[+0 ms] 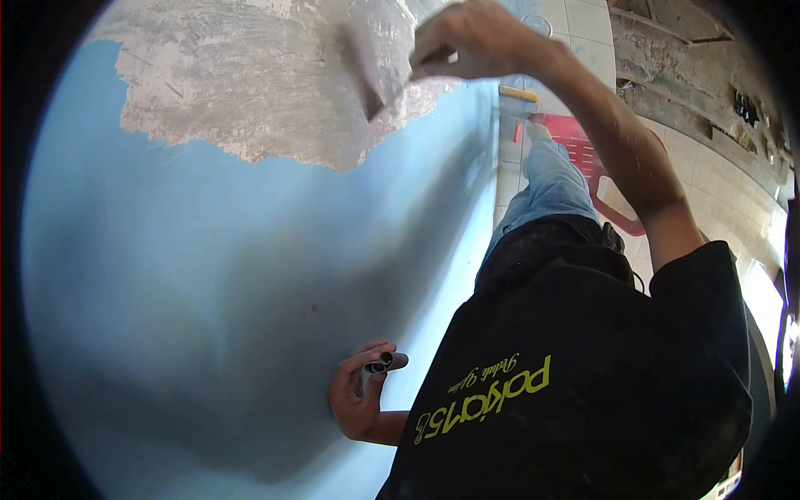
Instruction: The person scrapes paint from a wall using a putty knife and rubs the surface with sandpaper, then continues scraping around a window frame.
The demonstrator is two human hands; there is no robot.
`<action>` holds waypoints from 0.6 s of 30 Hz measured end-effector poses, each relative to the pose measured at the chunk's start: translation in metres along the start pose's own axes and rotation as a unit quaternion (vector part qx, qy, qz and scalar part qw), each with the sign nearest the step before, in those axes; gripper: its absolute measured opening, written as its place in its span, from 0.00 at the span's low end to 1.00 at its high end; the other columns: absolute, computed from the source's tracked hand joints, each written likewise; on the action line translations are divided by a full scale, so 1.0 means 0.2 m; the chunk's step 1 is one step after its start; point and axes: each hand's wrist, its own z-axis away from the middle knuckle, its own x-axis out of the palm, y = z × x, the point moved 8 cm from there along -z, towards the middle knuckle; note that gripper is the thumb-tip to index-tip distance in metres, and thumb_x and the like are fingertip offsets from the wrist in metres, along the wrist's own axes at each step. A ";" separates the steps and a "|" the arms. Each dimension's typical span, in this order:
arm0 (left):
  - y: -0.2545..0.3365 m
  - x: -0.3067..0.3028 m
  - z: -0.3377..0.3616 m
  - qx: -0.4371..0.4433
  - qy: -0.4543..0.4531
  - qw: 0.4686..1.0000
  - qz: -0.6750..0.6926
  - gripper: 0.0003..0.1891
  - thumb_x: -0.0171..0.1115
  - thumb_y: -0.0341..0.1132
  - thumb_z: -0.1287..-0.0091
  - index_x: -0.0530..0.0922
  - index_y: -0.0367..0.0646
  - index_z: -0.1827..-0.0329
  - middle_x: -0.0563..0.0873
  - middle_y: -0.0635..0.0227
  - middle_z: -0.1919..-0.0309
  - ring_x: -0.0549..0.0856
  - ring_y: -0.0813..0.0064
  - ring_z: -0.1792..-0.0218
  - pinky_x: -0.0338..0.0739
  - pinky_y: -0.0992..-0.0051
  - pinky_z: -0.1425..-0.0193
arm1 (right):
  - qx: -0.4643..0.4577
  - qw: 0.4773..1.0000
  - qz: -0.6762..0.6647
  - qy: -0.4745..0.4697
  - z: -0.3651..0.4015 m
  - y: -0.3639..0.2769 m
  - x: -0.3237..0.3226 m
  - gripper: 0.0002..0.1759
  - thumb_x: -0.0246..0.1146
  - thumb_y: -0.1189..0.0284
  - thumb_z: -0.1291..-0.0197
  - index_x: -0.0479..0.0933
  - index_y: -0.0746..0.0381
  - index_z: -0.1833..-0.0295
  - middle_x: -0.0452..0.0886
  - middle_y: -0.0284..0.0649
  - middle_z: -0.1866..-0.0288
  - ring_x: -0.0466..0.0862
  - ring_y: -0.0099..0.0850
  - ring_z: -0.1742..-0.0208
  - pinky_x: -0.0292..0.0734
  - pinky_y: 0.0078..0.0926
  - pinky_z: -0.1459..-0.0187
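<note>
Gripping a scraper (372, 79) in closed fingers, right hand (475, 42) sets blade on blue wall (208, 292) at bare plaster patch (250, 83) edge; left hand (360, 400), fingers curled round small metal tube (381, 364), rests lower on wall.

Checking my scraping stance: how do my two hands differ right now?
The right hand reaches out to the bare patch and grips the scraper. The left hand is tucked near the body by the blue paint, curled round small dark tubes. Both are closed on something.
</note>
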 end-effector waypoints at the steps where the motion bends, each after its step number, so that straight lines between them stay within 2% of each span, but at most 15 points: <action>1: 0.00 0.00 0.01 -0.002 0.007 1.000 0.003 0.13 0.60 0.16 0.35 0.78 0.35 0.50 0.88 0.49 0.53 0.84 0.54 0.42 0.74 0.56 0.33 | 0.084 0.994 -0.072 -0.009 -0.02 0.04 -0.04 0.07 0.71 0.66 0.40 0.88 0.58 0.64 0.87 0.34 0.68 0.87 0.26 0.68 0.80 0.26 0.66; 3: 0.01 0.00 0.03 -0.001 0.019 1.000 0.004 0.12 0.60 0.16 0.35 0.77 0.35 0.50 0.88 0.49 0.53 0.84 0.54 0.42 0.74 0.56 0.33 | 0.027 0.998 -0.046 0.019 -0.03 0.05 -0.03 0.07 0.72 0.65 0.42 0.88 0.57 0.64 0.88 0.33 0.66 0.87 0.26 0.67 0.80 0.28 0.66; 5: 0.01 0.01 0.03 0.000 0.016 1.000 0.011 0.11 0.60 0.17 0.33 0.77 0.35 0.49 0.88 0.49 0.53 0.84 0.55 0.43 0.74 0.56 0.34 | 0.017 1.000 0.009 -0.009 0.03 -0.05 0.06 0.06 0.72 0.64 0.42 0.88 0.54 0.65 0.88 0.31 0.66 0.87 0.27 0.65 0.80 0.30 0.64; 6: 0.01 0.01 0.04 0.002 0.013 1.000 0.009 0.11 0.60 0.17 0.33 0.77 0.35 0.49 0.88 0.49 0.53 0.84 0.55 0.43 0.74 0.56 0.34 | 0.069 0.997 -0.044 -0.012 0.07 -0.01 0.09 0.07 0.71 0.62 0.42 0.88 0.54 0.65 0.87 0.30 0.68 0.87 0.29 0.64 0.80 0.32 0.63; 7: 0.00 0.01 0.03 0.003 0.016 1.000 0.012 0.11 0.60 0.18 0.33 0.78 0.35 0.49 0.88 0.49 0.53 0.84 0.56 0.43 0.75 0.57 0.34 | 0.072 0.997 -0.041 -0.009 0.08 0.00 0.11 0.07 0.71 0.62 0.42 0.88 0.54 0.65 0.87 0.30 0.68 0.87 0.29 0.64 0.80 0.32 0.63; 10: -0.04 0.00 0.02 -0.001 0.018 1.000 0.012 0.10 0.60 0.19 0.32 0.78 0.35 0.50 0.88 0.49 0.53 0.85 0.56 0.43 0.75 0.58 0.35 | 0.029 0.999 0.006 0.012 0.06 -0.01 0.08 0.07 0.72 0.63 0.42 0.88 0.53 0.64 0.87 0.29 0.67 0.87 0.27 0.64 0.80 0.31 0.63; 11: -0.04 0.00 0.04 -0.009 0.029 0.999 0.014 0.10 0.60 0.19 0.32 0.78 0.35 0.50 0.88 0.49 0.53 0.85 0.56 0.43 0.75 0.58 0.35 | 0.053 0.998 -0.019 -0.019 0.02 0.02 0.02 0.06 0.72 0.63 0.42 0.88 0.52 0.64 0.87 0.28 0.68 0.87 0.25 0.64 0.80 0.30 0.63; 13: 0.00 0.01 0.05 -0.009 0.037 0.999 0.010 0.09 0.60 0.20 0.32 0.78 0.35 0.50 0.88 0.49 0.53 0.85 0.56 0.44 0.75 0.58 0.35 | 0.064 0.998 -0.012 -0.007 -0.01 0.08 0.02 0.06 0.71 0.62 0.41 0.88 0.51 0.65 0.87 0.28 0.69 0.87 0.25 0.65 0.80 0.29 0.63; 15: 0.03 0.01 0.06 -0.011 0.045 0.999 0.007 0.09 0.60 0.20 0.31 0.78 0.35 0.50 0.88 0.48 0.54 0.85 0.57 0.44 0.75 0.58 0.35 | 0.034 0.999 -0.010 0.015 0.04 0.02 0.04 0.08 0.70 0.60 0.41 0.88 0.51 0.65 0.86 0.28 0.70 0.87 0.25 0.66 0.80 0.29 0.64; 17: 0.01 0.01 0.05 -0.023 0.044 0.999 0.010 0.08 0.60 0.22 0.30 0.78 0.35 0.50 0.88 0.48 0.54 0.85 0.57 0.45 0.75 0.58 0.36 | 0.049 0.997 -0.027 -0.053 0.10 -0.02 0.20 0.10 0.70 0.59 0.41 0.87 0.53 0.66 0.86 0.29 0.70 0.86 0.30 0.66 0.79 0.32 0.64; 18: 0.00 0.01 0.04 -0.021 0.041 0.999 0.009 0.08 0.60 0.22 0.30 0.78 0.35 0.50 0.88 0.48 0.54 0.85 0.57 0.45 0.75 0.58 0.36 | 0.055 0.997 -0.039 -0.049 0.11 -0.01 0.22 0.10 0.70 0.59 0.41 0.87 0.53 0.66 0.86 0.29 0.69 0.87 0.30 0.66 0.79 0.32 0.64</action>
